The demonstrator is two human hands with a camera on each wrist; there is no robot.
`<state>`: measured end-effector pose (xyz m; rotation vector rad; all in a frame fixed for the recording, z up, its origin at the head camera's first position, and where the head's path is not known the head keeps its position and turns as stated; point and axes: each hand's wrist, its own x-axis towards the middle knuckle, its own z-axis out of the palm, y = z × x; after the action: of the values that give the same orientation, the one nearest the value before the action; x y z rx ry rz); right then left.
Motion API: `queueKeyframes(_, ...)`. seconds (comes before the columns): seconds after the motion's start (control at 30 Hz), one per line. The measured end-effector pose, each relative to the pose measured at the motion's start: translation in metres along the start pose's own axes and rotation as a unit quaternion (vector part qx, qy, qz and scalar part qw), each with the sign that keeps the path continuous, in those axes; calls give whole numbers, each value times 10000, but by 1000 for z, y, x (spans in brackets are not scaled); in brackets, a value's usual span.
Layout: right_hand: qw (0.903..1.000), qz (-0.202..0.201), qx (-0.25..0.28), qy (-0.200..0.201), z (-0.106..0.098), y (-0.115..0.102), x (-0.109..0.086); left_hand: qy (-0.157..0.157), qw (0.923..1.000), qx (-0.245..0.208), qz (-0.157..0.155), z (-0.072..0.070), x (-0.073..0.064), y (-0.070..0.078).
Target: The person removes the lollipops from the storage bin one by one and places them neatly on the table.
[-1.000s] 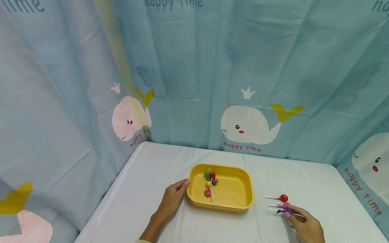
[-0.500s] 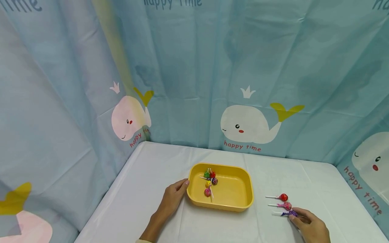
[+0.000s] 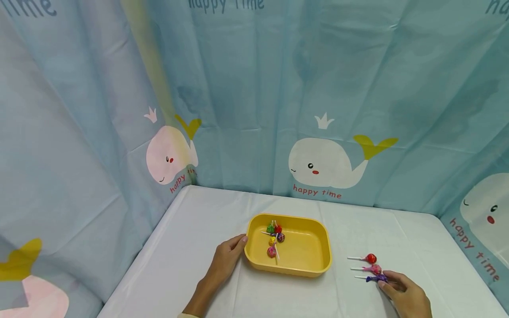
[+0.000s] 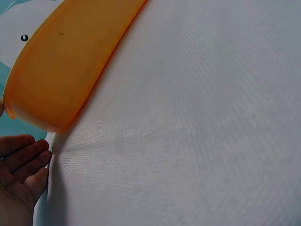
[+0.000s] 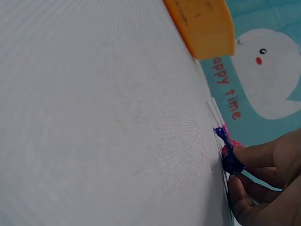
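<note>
My left hand (image 3: 228, 257) holds the left rim of a yellow tray (image 3: 314, 247). In the left wrist view, part of that hand (image 4: 21, 169) appears beside the orange-looking tray wall (image 4: 61, 66), its grip partly out of frame. Between thumb and fingers, my right hand (image 3: 407, 293) pinches the wrapped head of a purple lollipop (image 3: 375, 278), its white stick pointing left. The right wrist view shows the dark blue-purple wrapper (image 5: 231, 157) at the fingertips. Just beyond lie a pink lollipop (image 3: 375, 269) and a red lollipop (image 3: 370, 258), sticks also leftward.
Several lollipops, among them a green one (image 3: 271, 228), a yellow one (image 3: 272, 241) and a pink one (image 3: 271, 251), lie in the tray's left part. A white cloth (image 3: 207, 216) covers the table. Blue curtains (image 3: 254, 88) with whales rise behind and at the sides.
The right hand has shifted slightly right and nearer with the purple lollipop, now apart from the pink one it overlapped. The pink lollipop's head is uncovered. Left hand and tray have stayed put.
</note>
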<state>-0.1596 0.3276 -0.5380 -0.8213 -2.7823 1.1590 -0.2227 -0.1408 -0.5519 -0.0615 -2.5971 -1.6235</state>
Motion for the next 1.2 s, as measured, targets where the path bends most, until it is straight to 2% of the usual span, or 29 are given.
queueKeyframes(0.4, 9999, 76, 154, -7, -7, -6, -5, 13, 10000, -11, 9, 0, 0, 0)
queueKeyframes(0.63, 9997, 42, 193, 119, -13, -16, -7, 31, 10000, 11, 52, 0, 0, 0)
queueKeyframes(0.9, 9985, -46, 496, 230, -10, -30, -13, 11, 10000, -25, 74, 0, 0, -1)
queueKeyframes(1.2, 9974, -222, 680, -54, -4, -46, -18, 28, 10000, -64, 65, 0, 0, -1)
